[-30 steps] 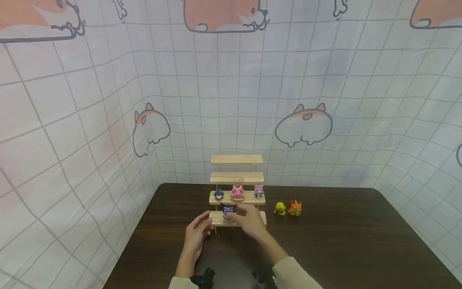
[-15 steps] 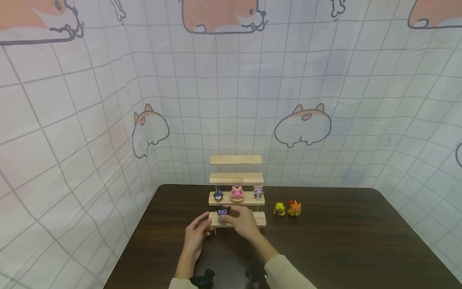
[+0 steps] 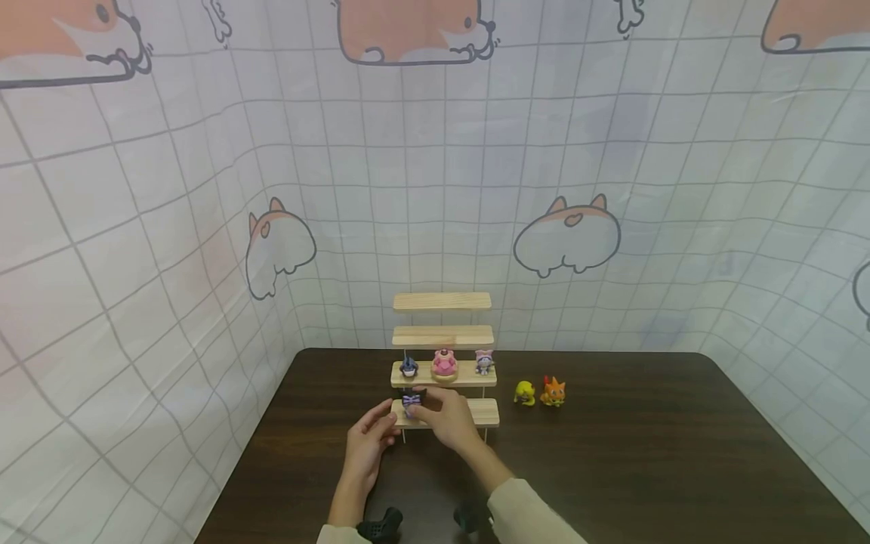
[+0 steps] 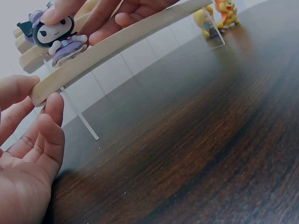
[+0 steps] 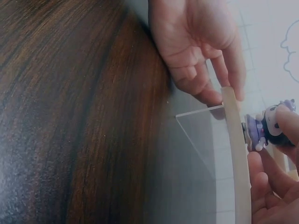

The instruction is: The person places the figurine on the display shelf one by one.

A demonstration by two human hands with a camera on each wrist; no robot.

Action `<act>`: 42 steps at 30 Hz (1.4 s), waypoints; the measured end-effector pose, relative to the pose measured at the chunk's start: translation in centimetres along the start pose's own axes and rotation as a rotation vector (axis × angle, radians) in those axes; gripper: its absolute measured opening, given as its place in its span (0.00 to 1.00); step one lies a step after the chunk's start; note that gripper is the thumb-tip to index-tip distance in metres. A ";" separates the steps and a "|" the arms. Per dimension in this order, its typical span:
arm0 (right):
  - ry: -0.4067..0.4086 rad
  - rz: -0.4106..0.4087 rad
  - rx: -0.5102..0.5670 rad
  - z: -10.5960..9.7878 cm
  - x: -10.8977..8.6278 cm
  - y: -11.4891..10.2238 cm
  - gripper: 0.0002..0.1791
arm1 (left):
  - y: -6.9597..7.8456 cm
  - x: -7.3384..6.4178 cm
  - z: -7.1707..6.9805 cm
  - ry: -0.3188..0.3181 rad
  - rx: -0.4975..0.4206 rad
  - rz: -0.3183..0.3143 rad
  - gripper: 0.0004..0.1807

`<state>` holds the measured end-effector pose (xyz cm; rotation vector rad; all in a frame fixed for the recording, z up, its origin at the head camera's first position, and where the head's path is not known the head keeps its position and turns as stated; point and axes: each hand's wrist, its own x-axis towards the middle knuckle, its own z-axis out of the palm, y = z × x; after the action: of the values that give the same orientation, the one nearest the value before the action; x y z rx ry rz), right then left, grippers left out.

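My right hand (image 3: 448,419) pinches a small figurine (image 3: 411,403) with a black hood and a purple dress, its thumb over the face in the left wrist view. The figurine (image 4: 70,50) is upright at the left end of the lowest board of a tiered wooden display stand (image 3: 482,412), its base right at the board's surface. My left hand (image 3: 365,447) grips that board's left end, thumb above and fingers below, as the left wrist view shows. On the board above stand a blue figurine (image 3: 408,367), a pink one (image 3: 445,366) and a grey-and-pink one (image 3: 484,363).
A yellow figurine (image 3: 525,393) and an orange one (image 3: 553,393) stand on the dark wooden table (image 3: 646,453) right of the stand. Clear supports (image 4: 84,119) hold up the boards. A white grid-patterned curtain (image 3: 462,227) encloses the back and sides.
My right hand has slid the black-and-purple figurine leftward along the lowest board to its left end. My left hand stays at the board's end.
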<state>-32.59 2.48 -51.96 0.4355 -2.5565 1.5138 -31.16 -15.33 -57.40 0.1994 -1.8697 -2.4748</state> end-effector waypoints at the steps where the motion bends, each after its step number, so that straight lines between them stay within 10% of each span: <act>1: -0.001 0.003 -0.006 0.0 0.0 0.0 0.17 | 0.0 0.0 0.0 -0.001 -0.001 -0.002 0.26; 20: -0.015 -0.025 0.040 -4.7 -2.8 2.4 0.14 | -0.5 0.3 -0.2 0.004 0.003 0.030 0.26; 42: 0.207 0.245 -0.047 -16.5 -7.3 9.6 0.20 | -0.4 0.4 -0.2 0.017 0.019 -0.001 0.26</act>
<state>-29.15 22.51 -53.90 -0.0420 -2.5467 1.4799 -31.54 -15.45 -57.83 0.2221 -1.8882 -2.4485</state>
